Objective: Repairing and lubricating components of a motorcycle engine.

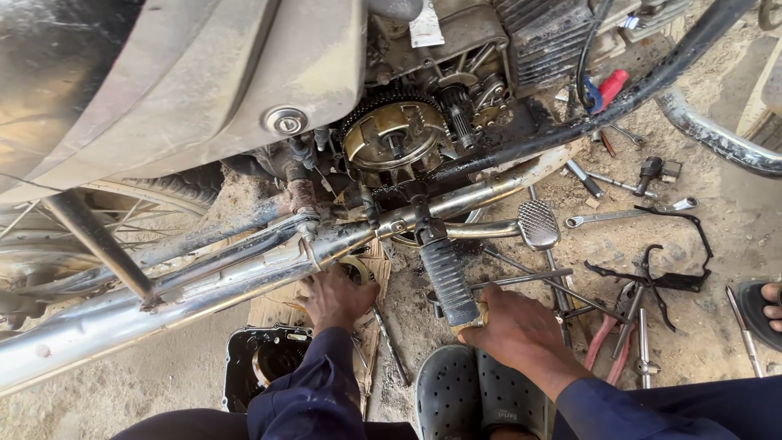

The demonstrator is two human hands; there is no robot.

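Head view looks down on a motorbike lying across dirt ground with its engine side opened. At the left, the engine cover point(262, 363) lies on the ground near the bottom edge, just beside the left sleeve. The left hand point(336, 299) reaches up under the chrome exhaust pipe point(204, 285), fingers curled around something there that the pipe hides, so I cannot tell what it grips. Above it sits the exposed clutch point(397, 135), toothed and oily. The right hand point(515, 324) is closed around the lower end of the rubber footpeg point(446, 279), which slants down from the frame. To the right, the brake pedal point(538, 224) stands close over that hand, and loose tools lie scattered: a spanner point(631, 213), a black gasket point(672, 273) and red pliers point(607, 334). In my judgement, a sudden release of the footpeg could jerk the knuckles into the pedal or pipe; grit from the ground could fall into the open clutch; and small parts could get lost among the scatter or kicked by the clogs point(476, 395).
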